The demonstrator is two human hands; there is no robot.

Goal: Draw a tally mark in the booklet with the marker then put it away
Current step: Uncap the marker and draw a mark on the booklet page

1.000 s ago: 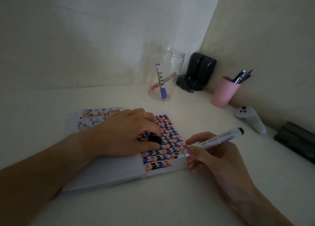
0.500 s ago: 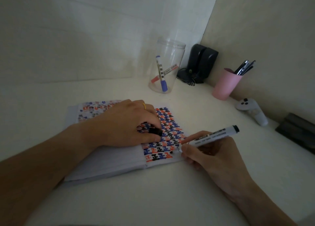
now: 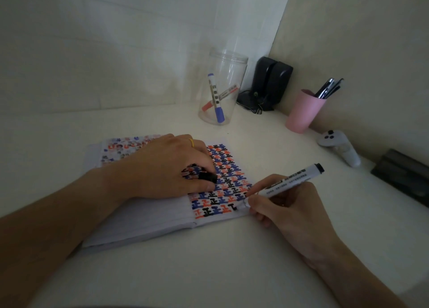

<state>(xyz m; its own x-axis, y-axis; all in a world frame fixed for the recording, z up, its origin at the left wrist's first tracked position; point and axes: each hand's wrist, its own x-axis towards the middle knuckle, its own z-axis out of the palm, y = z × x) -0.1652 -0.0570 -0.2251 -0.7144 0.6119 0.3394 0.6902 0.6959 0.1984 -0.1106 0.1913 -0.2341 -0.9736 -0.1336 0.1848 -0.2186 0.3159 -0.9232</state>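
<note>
Right hand (image 3: 294, 212) pinching marker (image 3: 287, 184), tip on booklet (image 3: 222, 187). Left hand (image 3: 167, 168) pressed flat there, seemingly gripping black cap (image 3: 209, 177). Beyond: clear jar (image 3: 222, 87) holding two markers; pink cup (image 3: 304, 110) with pens.

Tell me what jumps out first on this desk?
The open booklet at centre, its right page packed with red, blue and black tally marks. The right hand presses a white marker with a black end to that page's bottom row; the left hand pins the page, holding a black cap.
</note>
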